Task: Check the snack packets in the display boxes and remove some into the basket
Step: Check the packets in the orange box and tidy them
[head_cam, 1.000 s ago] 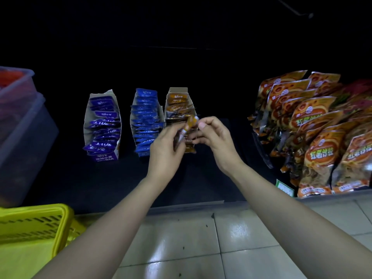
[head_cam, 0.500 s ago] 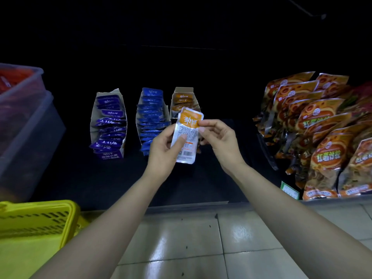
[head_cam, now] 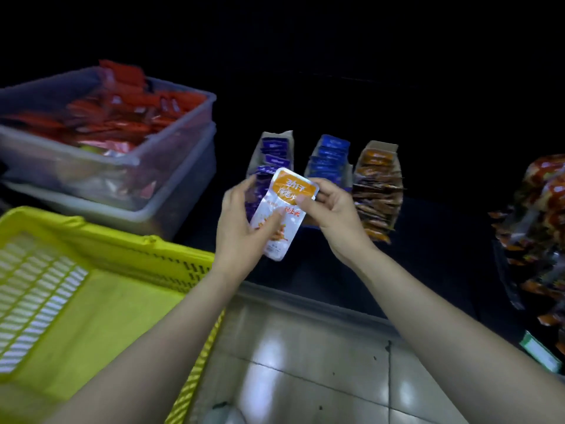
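Head view: the step in hand is inspection. My left hand (head_cam: 241,228) grips the orange packet (head_cam: 275,240) by its lower half, thumb across the face. My right hand (head_cam: 333,218) pinches its top corner. The packet is held in the air in front of the display boxes (head_cam: 380,145). Next move, as I judge it: release the right pinch and carry the packet left over the rim of the yellow basket (head_cam: 107,235). A clear tub (head_cam: 177,130) of red packets stands just behind the basket, off that path.

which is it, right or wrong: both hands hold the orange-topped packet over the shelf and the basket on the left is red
Wrong in one respect: the basket on the left is yellow, not red, as the head view shows. The rest stands: the left hand and the right hand both hold the orange-topped packet over the shelf.
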Tool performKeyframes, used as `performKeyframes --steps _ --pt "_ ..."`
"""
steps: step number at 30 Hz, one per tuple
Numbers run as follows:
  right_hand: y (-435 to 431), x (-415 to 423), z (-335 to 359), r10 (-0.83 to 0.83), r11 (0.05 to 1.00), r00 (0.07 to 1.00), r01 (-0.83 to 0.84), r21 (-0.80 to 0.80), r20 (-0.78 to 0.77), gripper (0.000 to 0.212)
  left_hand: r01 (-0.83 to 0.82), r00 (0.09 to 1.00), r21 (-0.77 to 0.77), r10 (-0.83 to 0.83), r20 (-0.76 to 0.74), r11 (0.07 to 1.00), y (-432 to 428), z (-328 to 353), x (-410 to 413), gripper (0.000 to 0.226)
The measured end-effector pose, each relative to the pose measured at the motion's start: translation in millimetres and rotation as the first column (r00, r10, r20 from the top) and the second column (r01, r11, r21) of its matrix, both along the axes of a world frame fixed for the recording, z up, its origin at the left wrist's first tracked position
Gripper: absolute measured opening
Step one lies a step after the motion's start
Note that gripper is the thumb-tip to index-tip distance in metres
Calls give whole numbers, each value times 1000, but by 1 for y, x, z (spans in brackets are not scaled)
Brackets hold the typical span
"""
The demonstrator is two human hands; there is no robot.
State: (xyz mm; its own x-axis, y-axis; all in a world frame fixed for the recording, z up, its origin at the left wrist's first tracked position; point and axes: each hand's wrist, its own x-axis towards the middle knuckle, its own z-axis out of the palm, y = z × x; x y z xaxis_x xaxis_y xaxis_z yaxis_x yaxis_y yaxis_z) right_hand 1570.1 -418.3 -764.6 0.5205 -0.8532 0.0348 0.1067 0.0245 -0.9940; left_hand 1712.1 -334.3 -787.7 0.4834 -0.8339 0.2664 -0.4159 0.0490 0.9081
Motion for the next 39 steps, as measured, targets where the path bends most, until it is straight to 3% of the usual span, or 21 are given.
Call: performKeyframes --steps 2,5,8,12,16,19,24,28,34,39 --pt "12 27 2 82 997 996 -82 13 23 23 -14 961 57 30 -275 998 18 5 22 41" --pt "32 66 -1 159 987 987 -159 -18 14 32 -77 916 44 88 -391 996 55 9 48 18" --pt "53 98 -12 251 953 964 -261 -151 -86 36 -220 889 48 221 -401 974 96 8 70 21" --pt "73 128 -40 313 807 860 -464 -365 -402 43 -412 838 113 424 -344 904 146 -1 94 28" --pt "87 138 -67 245 679 705 -615 -401 -666 53 -449 780 379 562 -276 809 179 -29 105 22" --pt "87 138 -69 206 679 700 -606 -415 -684 52 -416 754 521 602 -261 746 190 -48 106 7" --pt "82 137 -67 263 654 685 -644 -397 -679 51 -383 793 571 575 -201 727 187 -46 107 11" --pt "74 132 -65 333 652 696 -657 -379 -636 43 -436 841 517 538 -58 737 171 -37 107 16" --pt "47 102 -52 299 763 812 -519 -385 -502 23 -432 901 351 379 211 831 108 6 84 19" --pt "11 56 -36 208 827 859 -410 -384 -469 15 -278 919 333 149 365 901 48 27 50 18"
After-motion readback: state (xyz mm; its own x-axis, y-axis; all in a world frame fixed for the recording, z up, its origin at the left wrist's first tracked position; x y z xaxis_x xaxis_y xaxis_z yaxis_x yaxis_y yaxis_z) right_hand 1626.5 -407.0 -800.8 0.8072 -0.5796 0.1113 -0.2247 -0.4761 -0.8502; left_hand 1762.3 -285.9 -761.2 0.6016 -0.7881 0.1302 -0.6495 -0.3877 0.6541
